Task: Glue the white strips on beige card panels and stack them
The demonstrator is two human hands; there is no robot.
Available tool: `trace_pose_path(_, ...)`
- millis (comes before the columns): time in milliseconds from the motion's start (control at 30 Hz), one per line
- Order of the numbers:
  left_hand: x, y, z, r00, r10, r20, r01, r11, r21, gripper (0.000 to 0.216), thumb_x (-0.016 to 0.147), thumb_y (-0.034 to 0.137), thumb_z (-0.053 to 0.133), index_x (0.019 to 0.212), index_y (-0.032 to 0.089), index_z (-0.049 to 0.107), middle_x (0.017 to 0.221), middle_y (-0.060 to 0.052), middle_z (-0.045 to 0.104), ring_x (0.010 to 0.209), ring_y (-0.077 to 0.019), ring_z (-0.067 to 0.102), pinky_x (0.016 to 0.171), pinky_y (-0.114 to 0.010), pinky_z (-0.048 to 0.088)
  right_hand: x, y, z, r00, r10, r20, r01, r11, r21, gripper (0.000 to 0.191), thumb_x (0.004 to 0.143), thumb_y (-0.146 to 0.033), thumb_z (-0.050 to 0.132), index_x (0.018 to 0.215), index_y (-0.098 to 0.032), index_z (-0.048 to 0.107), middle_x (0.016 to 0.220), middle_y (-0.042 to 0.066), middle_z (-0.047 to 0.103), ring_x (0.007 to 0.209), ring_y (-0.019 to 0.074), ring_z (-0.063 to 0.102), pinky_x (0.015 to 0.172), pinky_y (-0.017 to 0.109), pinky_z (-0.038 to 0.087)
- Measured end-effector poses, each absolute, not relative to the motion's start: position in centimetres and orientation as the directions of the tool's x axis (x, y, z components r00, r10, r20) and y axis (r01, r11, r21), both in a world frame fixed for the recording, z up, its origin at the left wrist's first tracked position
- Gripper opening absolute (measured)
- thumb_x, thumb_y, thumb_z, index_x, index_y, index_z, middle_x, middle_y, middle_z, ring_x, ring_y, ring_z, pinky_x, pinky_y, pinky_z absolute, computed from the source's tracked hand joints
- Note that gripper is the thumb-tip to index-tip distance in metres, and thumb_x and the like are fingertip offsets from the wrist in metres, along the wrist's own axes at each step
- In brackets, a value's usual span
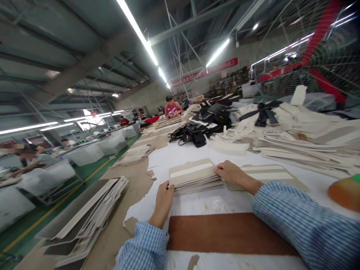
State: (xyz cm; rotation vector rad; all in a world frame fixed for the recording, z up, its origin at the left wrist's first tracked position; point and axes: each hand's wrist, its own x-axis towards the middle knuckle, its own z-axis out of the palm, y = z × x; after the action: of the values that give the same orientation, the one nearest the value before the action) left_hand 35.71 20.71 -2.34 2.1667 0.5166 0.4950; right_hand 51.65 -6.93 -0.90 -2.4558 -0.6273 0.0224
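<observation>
A stack of beige flat pieces with a white stripe (194, 174) lies on the white-covered table (225, 202). My left hand (163, 198) grips its near left corner, thumb on top. My right hand (229, 172) is closed on the stack's right end. Both wear blue striped sleeves. A second striped beige piece (272, 175) lies to the right, behind my right wrist.
A brown board (227, 232) lies in front of me. Heaps of cream pieces (303, 138) and black bags (194, 133) fill the far table. Grey sheets (84, 217) are stacked at left. An orange object (345, 191) is at right. A person (173, 108) works beyond; others sit left.
</observation>
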Motion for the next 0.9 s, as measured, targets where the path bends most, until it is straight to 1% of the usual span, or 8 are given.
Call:
trace_pose_path(133,35.6,20.7,-2.6,0.796,0.587,0.149,0.207,-0.495,0.844,0.034,0.101,0.039,0.069,0.127,0.017,0.066,0.133,-0.010,0.064,0.124,-0.0276,0.061,0.112,-0.054,0.046,51.0,-7.1,-0.9,0.889,0.393,0.234,0.452,-0.676,-0.582,0.017,0.100,-0.030,0.066,0.099,-0.014,0.071,0.107,0.010,0.069,0.102,0.0237,0.064,0.094,0.042,0.052)
trace_pose_path(200,35.5,20.5,-2.4,0.777,0.614,0.141,0.192,-0.444,0.875,0.033,0.101,0.038,0.069,0.126,0.017,0.066,0.133,-0.010,0.064,0.124,-0.0275,0.061,0.112,-0.054,0.047,50.8,-6.9,-0.4,0.895,0.350,0.275,0.444,-0.650,-0.617,0.015,0.097,-0.023,0.065,0.104,-0.013,0.072,0.115,0.014,0.067,0.109,0.0260,0.063,0.098,0.043,0.050)
trace_pose_path(300,35.5,19.8,-1.8,0.758,0.642,0.118,0.153,-0.350,0.924,0.030,0.102,0.041,0.068,0.119,0.015,0.069,0.125,-0.008,0.068,0.118,-0.0260,0.065,0.106,-0.049,0.052,50.4,-6.2,0.8,0.910,0.296,0.290,0.413,-0.583,-0.700,0.013,0.092,-0.019,0.059,0.097,-0.016,0.071,0.101,0.010,0.070,0.095,0.0248,0.065,0.090,0.040,0.050)
trace_pose_path(433,35.4,19.3,-1.0,0.722,0.690,0.050,0.139,-0.216,0.966,0.029,0.103,0.042,0.066,0.111,0.014,0.069,0.110,-0.006,0.070,0.100,-0.0216,0.069,0.093,-0.042,0.058,48.9,-4.8,2.3,0.909,0.323,0.265,0.382,-0.385,-0.840,0.010,0.089,-0.024,0.054,0.085,-0.021,0.063,0.071,0.002,0.067,0.068,0.0193,0.064,0.065,0.030,0.051)
trace_pose_path(600,34.0,18.8,0.8,0.674,0.738,0.023,0.089,-0.112,0.990,0.029,0.099,0.040,0.069,0.113,0.015,0.067,0.096,-0.003,0.067,0.083,-0.0166,0.064,0.077,-0.032,0.054,45.0,-5.8,4.4,0.889,0.332,0.317,0.378,-0.139,-0.915,0.018,0.086,-0.040,0.055,0.089,-0.022,0.058,0.070,0.000,0.065,0.063,0.0177,0.064,0.057,0.027,0.052)
trace_pose_path(767,27.8,14.9,2.2,0.793,0.608,0.045,0.000,-0.073,0.997,0.059,0.079,0.046,0.077,0.129,0.018,0.063,0.077,0.005,0.056,0.068,-0.0121,0.051,0.066,-0.024,0.043,40.0,-14.0,4.2,0.916,0.245,0.318,0.343,-0.063,-0.937,0.034,0.082,-0.050,0.071,0.098,-0.023,0.059,0.062,-0.003,0.061,0.051,0.0167,0.057,0.048,0.027,0.048)
trace_pose_path(833,24.7,12.7,1.9,0.849,0.527,0.038,-0.001,-0.070,0.998,0.065,0.079,0.048,0.078,0.135,0.021,0.061,0.079,0.004,0.058,0.072,-0.0129,0.052,0.068,-0.024,0.043,37.6,-18.3,2.8,0.933,0.210,0.293,0.323,-0.126,-0.938,0.038,0.082,-0.052,0.076,0.106,-0.025,0.062,0.061,-0.003,0.060,0.049,0.0177,0.055,0.043,0.027,0.045)
trace_pose_path(900,21.9,10.5,1.0,0.904,0.426,0.032,0.033,-0.143,0.989,0.061,0.085,0.051,0.073,0.137,0.022,0.061,0.081,0.003,0.059,0.075,-0.0146,0.055,0.069,-0.024,0.044,35.0,-22.0,0.8,0.949,0.205,0.238,0.285,-0.246,-0.926,0.041,0.085,-0.057,0.075,0.115,-0.030,0.066,0.066,-0.001,0.065,0.050,0.0200,0.057,0.040,0.029,0.046)
